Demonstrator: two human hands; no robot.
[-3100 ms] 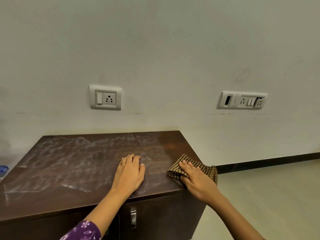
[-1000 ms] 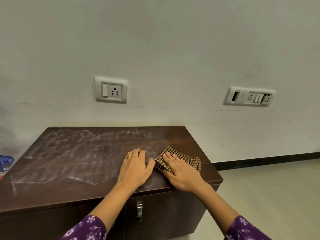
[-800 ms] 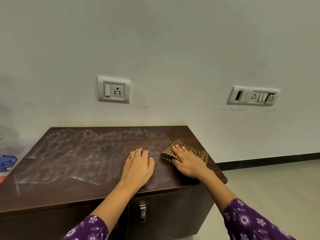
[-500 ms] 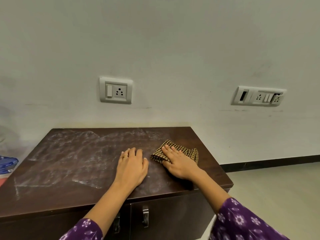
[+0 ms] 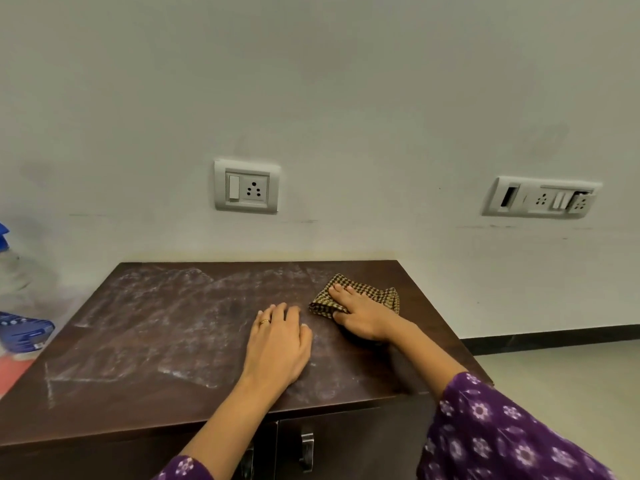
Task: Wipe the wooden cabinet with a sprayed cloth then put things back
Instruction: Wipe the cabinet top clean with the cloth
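The dark wooden cabinet (image 5: 145, 341) stands against the wall, its top streaked with whitish dust across the left and middle. A folded brown checked cloth (image 5: 377, 296) lies on the top towards the back right. My right hand (image 5: 363, 315) presses flat on the cloth, fingers straight, thumb against its near edge. My left hand (image 5: 277, 344) rests flat on the top just left of the cloth, a ring on one finger.
A clear spray bottle with a blue top (image 5: 7, 268) and a blue-labelled container (image 5: 22, 336) show at the left edge, beside the cabinet. Two socket plates (image 5: 246, 186) (image 5: 542, 197) sit on the wall. Metal door handles (image 5: 306, 448) are below the front edge. Bare floor lies right.
My right hand has slid the cloth from the front right corner inward and then back towards the wall. My left hand has stayed planted on the top.
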